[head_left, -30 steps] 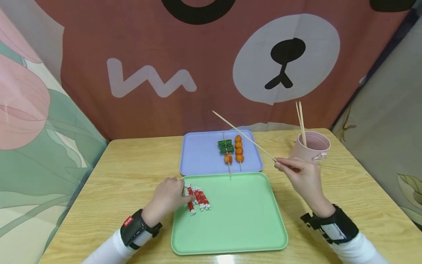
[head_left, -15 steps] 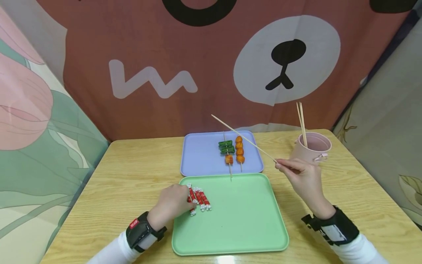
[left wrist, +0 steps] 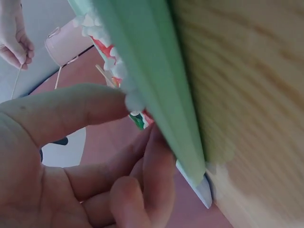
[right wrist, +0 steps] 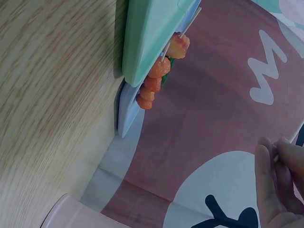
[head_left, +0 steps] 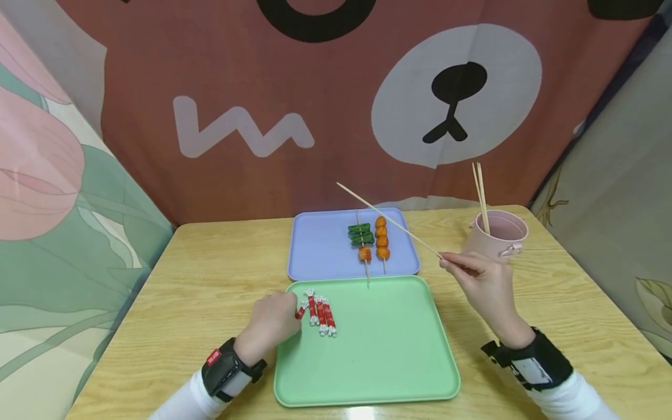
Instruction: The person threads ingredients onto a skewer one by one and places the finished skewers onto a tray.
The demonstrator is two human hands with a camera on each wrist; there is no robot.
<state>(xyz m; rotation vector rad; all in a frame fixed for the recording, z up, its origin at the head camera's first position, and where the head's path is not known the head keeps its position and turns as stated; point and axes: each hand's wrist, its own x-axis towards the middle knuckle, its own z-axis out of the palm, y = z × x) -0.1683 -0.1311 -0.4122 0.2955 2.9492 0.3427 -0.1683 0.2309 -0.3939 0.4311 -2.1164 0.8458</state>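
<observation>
In the head view, my left hand [head_left: 274, 318] is at the left rim of the green tray [head_left: 367, 350]. Its thumb and fingers pinch a short red piece with white knobby ends [head_left: 301, 310], mostly covered by the hand. Right beside it on the tray lie more red pieces of the same kind [head_left: 322, 316], side by side. My right hand [head_left: 480, 280] pinches a thin wooden skewer [head_left: 388, 219] by one end between thumb and fingertips. The skewer points up and left, over the blue tray [head_left: 317, 245].
On the blue tray lie a skewer of orange balls [head_left: 382, 239] and one with green pieces [head_left: 360, 233] and an orange chunk; the latter's stick crosses the green tray's far rim. A pink bucket [head_left: 488, 242] with several wooden skewers [head_left: 480, 198] stands at the right back.
The left fingers have shifted among the red pieces. The held piece now tilts at the hand, and the others lie straighter and more apart from it. The right hand and skewer barely moved.
</observation>
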